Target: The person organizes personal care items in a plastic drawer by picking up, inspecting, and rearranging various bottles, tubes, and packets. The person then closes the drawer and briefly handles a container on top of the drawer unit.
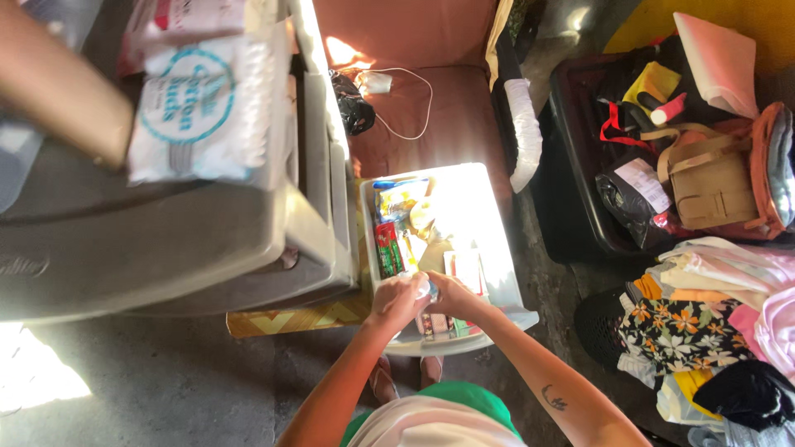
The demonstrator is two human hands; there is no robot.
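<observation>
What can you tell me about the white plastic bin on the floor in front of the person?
The white rectangular plastic bin sits open and lidless on the floor, in bright sunlight, against the brown cushioned seat. Inside lie colourful packets and flat boxes, loosely piled. The left hand and right hand meet above its near end, holding a small item; it is too hidden to identify.

Both forearms bare, reaching forward and converging at centre frame. Left hand point(397, 300) curled in a loose fist, knuckles up; right hand point(451, 296) pressed against it, fingers bent inward (small dark tattoo on the right forearm). Fingertips hidden where the hands meet.
</observation>
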